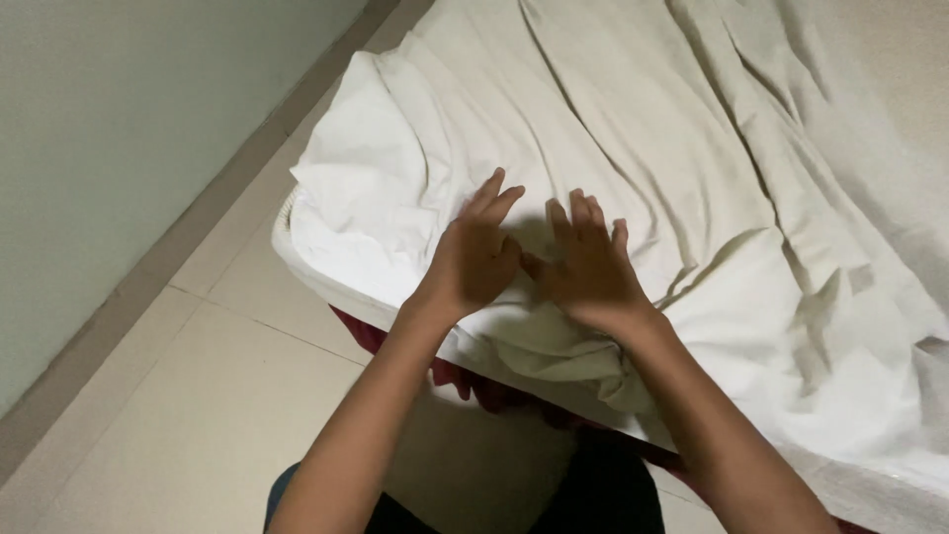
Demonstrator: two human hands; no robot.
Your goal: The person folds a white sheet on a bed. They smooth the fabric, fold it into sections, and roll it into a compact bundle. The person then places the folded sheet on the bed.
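Note:
A crumpled white bed sheet (pixel 692 129) covers a mattress and fills most of the head view. My left hand (pixel 476 255) lies flat on the sheet near the bed's corner, fingers apart and pointing away from me. Close beside it, my right hand (pixel 588 265) also rests palm down on the sheet with fingers spread. The two hands nearly touch at the thumbs. Neither holds anything. The sheet is bunched in thick folds (pixel 366 178) at the corner to the left of my hands.
The mattress edge (pixel 297 257) overhangs a dark red bed base (pixel 474 386). Beige floor tiles (pixel 198 396) run along the left, bounded by a pale wall (pixel 119 129) with a skirting strip. My legs in dark clothing (pixel 593 494) stand against the bed.

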